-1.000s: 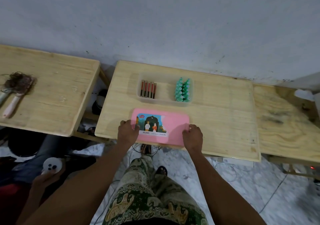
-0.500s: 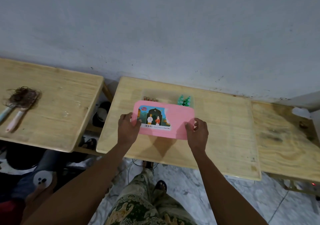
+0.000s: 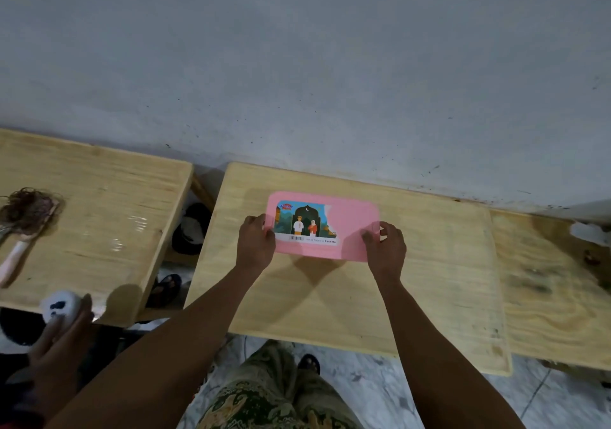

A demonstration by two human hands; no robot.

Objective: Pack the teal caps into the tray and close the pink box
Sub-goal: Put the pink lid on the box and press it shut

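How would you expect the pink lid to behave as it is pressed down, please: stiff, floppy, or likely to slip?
The pink lid looks thin and flat, so it is probably light and may flex a little. Its smooth plastic face could be slippery, though the left hand and right hand pinch opposite ends. Flat as it is, it should not roll on the wooden table.

- Tray and teal caps: hidden under pink lid (image 3: pixel 325 227), frame centre.
- Hairbrush (image 3: pixel 24 227): cut off, left edge.
- Label print (image 3: pixel 305 225): too small to read.
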